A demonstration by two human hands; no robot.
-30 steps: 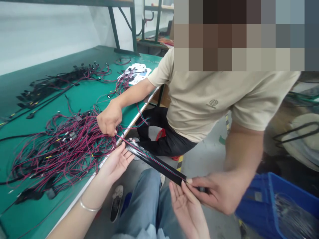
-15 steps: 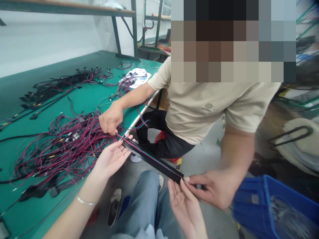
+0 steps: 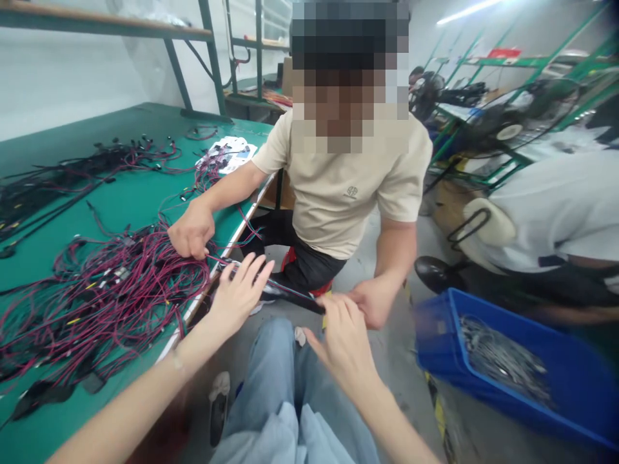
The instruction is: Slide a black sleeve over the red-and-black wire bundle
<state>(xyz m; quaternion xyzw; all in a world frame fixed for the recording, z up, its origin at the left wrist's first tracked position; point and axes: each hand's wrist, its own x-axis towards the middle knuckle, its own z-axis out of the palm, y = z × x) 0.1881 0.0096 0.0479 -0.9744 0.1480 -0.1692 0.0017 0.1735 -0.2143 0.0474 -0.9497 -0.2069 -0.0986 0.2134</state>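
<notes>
A long black strip (image 3: 296, 296) with thin red and teal wires along it stretches between a co-worker's two hands. My left hand (image 3: 239, 293) lies over its left part, palm down and fingers spread. At the strip's right end is my right hand (image 3: 342, 325), its fingertips over the edge and the thumb held apart. The co-worker's one hand (image 3: 192, 229) pinches the wires at the left. Their other hand (image 3: 376, 303) is closed at the right end, right beside my fingers, which partly hide the strip there.
A tangled heap of red and black wire harnesses (image 3: 126, 283) covers the near green table (image 3: 140, 200). More black harnesses (image 3: 72, 171) lie behind. A blue crate (image 3: 449, 348) with grey cables stands at right. The co-worker (image 3: 329, 200) sits opposite; another person (image 3: 561, 212) is at right.
Both my hands have turned from palms up under the strip to palms down over it. The view has shifted, showing more of the room at right.
</notes>
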